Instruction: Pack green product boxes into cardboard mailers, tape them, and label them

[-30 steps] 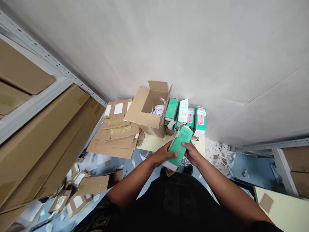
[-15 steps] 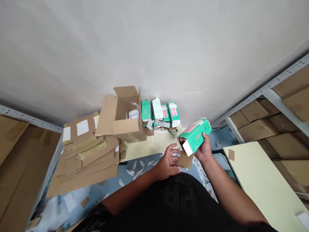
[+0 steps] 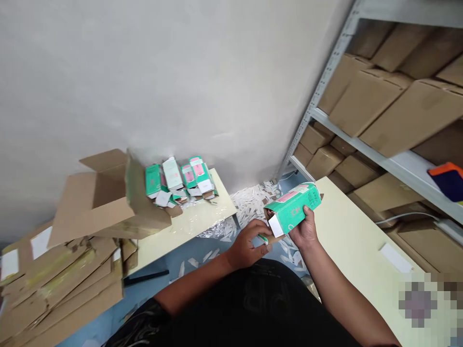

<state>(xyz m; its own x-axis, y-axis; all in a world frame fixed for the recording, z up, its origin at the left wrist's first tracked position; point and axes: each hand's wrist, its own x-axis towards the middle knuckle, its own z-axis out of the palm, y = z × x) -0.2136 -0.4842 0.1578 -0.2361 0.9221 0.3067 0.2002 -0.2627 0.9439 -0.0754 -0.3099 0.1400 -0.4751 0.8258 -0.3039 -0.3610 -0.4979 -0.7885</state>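
My right hand [image 3: 306, 229] grips a green and white product box [image 3: 294, 209] with a pink panel, held tilted in front of my body. The box's near end is open, with a white flap hanging out and something dark inside that I cannot make out. My left hand [image 3: 249, 245] is at this open end, its fingers curled round a brown cardboard flap [image 3: 275, 239] with a green edge. Several similar green boxes [image 3: 198, 174], some with torn flaps, stand at the back of the left table [image 3: 181, 236], on clear plastic wrap.
A large open carton [image 3: 112, 212] stands left, beside a stack of flattened cardboard [image 3: 72, 289]. Paper scraps [image 3: 249, 202] litter the blue floor. To the right are another table [image 3: 347, 241] and a metal shelf [image 3: 361, 144] full of cartons. A pixelated patch covers the lower right corner.
The view has turned to the right, showing more of the right table and shelf. My left hand, with fingers spread before, has closed on the box's brown flap. My right hand keeps its hold.
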